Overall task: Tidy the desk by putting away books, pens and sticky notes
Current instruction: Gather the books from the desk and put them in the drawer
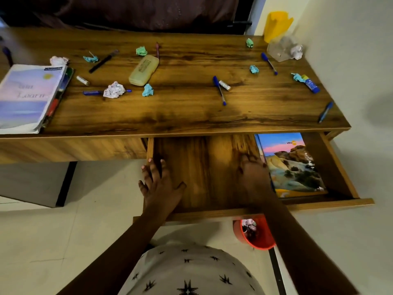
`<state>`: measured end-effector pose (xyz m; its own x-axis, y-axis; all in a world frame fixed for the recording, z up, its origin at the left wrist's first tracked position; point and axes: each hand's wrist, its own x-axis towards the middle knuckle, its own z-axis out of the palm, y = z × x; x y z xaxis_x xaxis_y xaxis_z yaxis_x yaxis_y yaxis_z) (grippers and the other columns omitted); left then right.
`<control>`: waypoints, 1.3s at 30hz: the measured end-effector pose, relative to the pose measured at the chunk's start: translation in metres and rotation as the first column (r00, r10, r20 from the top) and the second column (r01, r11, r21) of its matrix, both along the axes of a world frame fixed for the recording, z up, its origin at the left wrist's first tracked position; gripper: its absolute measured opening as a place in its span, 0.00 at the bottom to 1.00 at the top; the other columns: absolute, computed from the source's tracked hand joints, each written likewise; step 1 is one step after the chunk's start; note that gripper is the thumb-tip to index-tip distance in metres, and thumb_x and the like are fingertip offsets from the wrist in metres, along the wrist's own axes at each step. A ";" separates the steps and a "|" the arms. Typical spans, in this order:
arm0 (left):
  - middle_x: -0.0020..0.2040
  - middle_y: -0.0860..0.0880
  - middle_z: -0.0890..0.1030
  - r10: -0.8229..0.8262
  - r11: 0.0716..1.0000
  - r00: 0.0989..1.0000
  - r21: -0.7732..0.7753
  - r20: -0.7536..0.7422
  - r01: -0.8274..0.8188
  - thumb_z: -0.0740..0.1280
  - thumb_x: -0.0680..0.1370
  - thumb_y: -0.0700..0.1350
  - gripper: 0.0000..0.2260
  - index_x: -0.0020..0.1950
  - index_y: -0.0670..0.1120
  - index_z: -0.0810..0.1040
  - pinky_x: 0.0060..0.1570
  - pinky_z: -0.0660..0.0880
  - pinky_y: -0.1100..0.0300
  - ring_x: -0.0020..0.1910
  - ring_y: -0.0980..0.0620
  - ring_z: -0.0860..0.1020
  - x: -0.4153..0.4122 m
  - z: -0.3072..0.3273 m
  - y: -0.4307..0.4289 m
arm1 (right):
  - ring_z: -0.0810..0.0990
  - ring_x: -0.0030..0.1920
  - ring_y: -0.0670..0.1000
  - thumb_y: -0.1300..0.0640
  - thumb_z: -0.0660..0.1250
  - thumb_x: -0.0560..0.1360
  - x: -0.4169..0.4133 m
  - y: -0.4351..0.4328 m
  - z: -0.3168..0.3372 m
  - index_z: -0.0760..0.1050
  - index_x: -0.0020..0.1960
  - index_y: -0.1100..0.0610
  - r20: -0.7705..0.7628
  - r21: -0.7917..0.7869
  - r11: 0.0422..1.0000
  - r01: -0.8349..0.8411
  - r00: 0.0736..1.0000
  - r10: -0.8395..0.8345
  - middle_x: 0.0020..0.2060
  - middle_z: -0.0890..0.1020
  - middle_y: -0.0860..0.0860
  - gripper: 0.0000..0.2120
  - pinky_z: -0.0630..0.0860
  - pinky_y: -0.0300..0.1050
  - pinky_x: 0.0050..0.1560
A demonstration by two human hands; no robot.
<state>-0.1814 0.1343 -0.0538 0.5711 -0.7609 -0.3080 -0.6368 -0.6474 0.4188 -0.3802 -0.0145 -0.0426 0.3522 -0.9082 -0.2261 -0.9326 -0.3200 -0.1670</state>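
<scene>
The desk drawer [212,213] stands pulled out, with a landscape-cover book [293,167] lying flat in its right part. My left hand [158,185] rests with spread fingers at the drawer's left wall. My right hand [254,177] lies on the drawer floor, touching the book's left edge. On the desk top [191,116], a pale purple book [25,96] sits at the left on coloured pens [57,101]. Blue pens [220,90] [269,63] [325,111] lie scattered, with a black pen [103,61]. Crumpled teal notes [147,90] [141,51] dot the top.
A yellowish case [144,70], two batteries [225,85] [83,80], a glue stick [310,83] and white paper balls [114,90] lie on the desk. A clear container [280,48] and yellow object [276,24] stand back right. A red bin [255,233] sits under the drawer.
</scene>
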 end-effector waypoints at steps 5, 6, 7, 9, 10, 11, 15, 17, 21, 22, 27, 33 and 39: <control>0.78 0.46 0.52 0.107 0.966 0.992 -0.229 -0.071 -0.120 0.63 0.76 0.58 0.34 0.78 0.50 0.52 0.72 0.53 0.44 0.77 0.44 0.50 0.055 0.036 0.001 | 0.81 0.51 0.52 0.52 0.59 0.78 0.118 0.041 0.051 0.73 0.62 0.49 0.356 -0.086 0.964 -0.250 0.896 0.264 0.51 0.82 0.50 0.14 0.76 0.50 0.54; 0.77 0.45 0.56 0.130 0.954 0.990 -0.266 -0.060 -0.141 0.64 0.76 0.57 0.33 0.77 0.50 0.56 0.71 0.56 0.45 0.76 0.44 0.54 0.073 0.042 0.002 | 0.81 0.52 0.52 0.52 0.59 0.78 0.141 0.045 0.057 0.74 0.61 0.50 0.399 -0.095 0.948 -0.304 0.861 0.316 0.51 0.83 0.50 0.13 0.76 0.50 0.54; 0.76 0.45 0.60 0.161 0.939 0.986 -0.301 -0.045 -0.167 0.64 0.76 0.57 0.31 0.76 0.49 0.60 0.71 0.59 0.47 0.75 0.44 0.58 0.095 0.050 0.004 | 0.80 0.53 0.52 0.52 0.59 0.78 0.167 0.050 0.064 0.74 0.61 0.51 0.436 -0.084 0.933 -0.351 0.829 0.351 0.52 0.83 0.50 0.13 0.76 0.49 0.55; 0.72 0.44 0.68 0.242 0.899 0.969 -0.366 -0.045 -0.242 0.64 0.71 0.59 0.30 0.71 0.48 0.68 0.69 0.64 0.48 0.71 0.44 0.65 0.146 0.063 0.011 | 0.79 0.56 0.52 0.53 0.60 0.78 0.217 0.057 0.077 0.74 0.62 0.52 0.478 -0.029 0.901 -0.433 0.785 0.393 0.55 0.82 0.51 0.14 0.74 0.46 0.57; 0.70 0.43 0.71 0.294 0.876 0.955 -0.388 -0.043 -0.287 0.63 0.69 0.59 0.31 0.69 0.46 0.71 0.67 0.66 0.48 0.69 0.43 0.68 0.175 0.068 0.015 | 0.79 0.57 0.53 0.53 0.61 0.78 0.243 0.061 0.084 0.73 0.63 0.53 0.492 -0.007 0.882 -0.471 0.766 0.413 0.56 0.81 0.52 0.14 0.73 0.45 0.58; 0.68 0.41 0.72 0.340 0.861 0.940 -0.392 -0.033 -0.325 0.62 0.67 0.59 0.33 0.68 0.44 0.72 0.67 0.66 0.48 0.68 0.42 0.69 0.202 0.071 0.018 | 0.78 0.59 0.53 0.54 0.61 0.78 0.266 0.064 0.087 0.73 0.63 0.54 0.511 0.010 0.863 -0.505 0.744 0.430 0.58 0.81 0.53 0.15 0.72 0.45 0.59; 0.68 0.37 0.70 0.432 0.851 0.901 -0.343 0.030 -0.397 0.66 0.76 0.51 0.25 0.69 0.40 0.69 0.67 0.64 0.47 0.68 0.38 0.67 0.312 0.080 0.033 | 0.76 0.61 0.56 0.56 0.64 0.77 0.367 0.087 0.100 0.73 0.63 0.58 0.623 0.109 0.801 -0.588 0.669 0.405 0.60 0.79 0.57 0.16 0.72 0.46 0.60; 0.68 0.36 0.70 0.449 0.874 0.889 -0.249 0.086 -0.417 0.65 0.77 0.52 0.25 0.69 0.39 0.68 0.66 0.63 0.47 0.67 0.37 0.67 0.357 0.076 0.036 | 0.74 0.62 0.58 0.58 0.64 0.76 0.410 0.097 0.099 0.70 0.66 0.60 0.632 0.199 0.791 -0.579 0.693 0.348 0.62 0.77 0.59 0.18 0.70 0.45 0.58; 0.63 0.39 0.73 0.447 0.891 0.878 0.003 0.168 -0.454 0.62 0.69 0.65 0.31 0.64 0.47 0.68 0.62 0.70 0.43 0.61 0.36 0.72 0.442 0.055 0.039 | 0.76 0.59 0.59 0.61 0.65 0.75 0.485 0.114 0.072 0.64 0.70 0.56 0.665 0.424 0.790 -0.442 0.745 0.059 0.63 0.75 0.58 0.24 0.74 0.47 0.55; 0.62 0.41 0.73 0.458 0.884 0.872 0.014 0.172 -0.467 0.61 0.68 0.64 0.29 0.63 0.48 0.68 0.60 0.71 0.43 0.61 0.38 0.72 0.454 0.051 0.039 | 0.77 0.56 0.59 0.61 0.65 0.75 0.501 0.118 0.063 0.63 0.70 0.54 0.658 0.448 0.802 -0.395 0.753 0.004 0.61 0.76 0.57 0.25 0.76 0.48 0.52; 0.62 0.43 0.73 0.495 0.868 0.854 -0.045 0.163 -0.494 0.62 0.72 0.60 0.24 0.64 0.49 0.66 0.60 0.71 0.41 0.61 0.39 0.72 0.469 0.047 0.038 | 0.77 0.58 0.59 0.58 0.64 0.76 0.544 0.131 0.046 0.60 0.71 0.54 0.664 0.468 0.867 -0.171 0.716 -0.217 0.64 0.73 0.57 0.26 0.74 0.46 0.50; 0.52 0.44 0.79 0.457 0.889 0.889 -0.007 -0.018 -0.457 0.67 0.70 0.60 0.26 0.60 0.44 0.71 0.54 0.77 0.47 0.49 0.42 0.79 0.492 0.048 0.057 | 0.76 0.61 0.60 0.57 0.67 0.73 0.531 0.124 0.037 0.64 0.70 0.52 0.640 0.550 0.831 -0.080 0.680 -0.359 0.65 0.74 0.55 0.27 0.75 0.56 0.60; 0.60 0.44 0.79 0.403 0.894 0.858 -0.066 -0.319 -0.444 0.72 0.67 0.63 0.31 0.63 0.46 0.74 0.55 0.76 0.43 0.54 0.41 0.79 0.435 0.040 0.117 | 0.77 0.57 0.59 0.53 0.70 0.70 0.465 0.143 0.022 0.71 0.64 0.56 0.612 0.541 0.838 -0.075 0.719 -0.330 0.61 0.76 0.56 0.24 0.78 0.51 0.55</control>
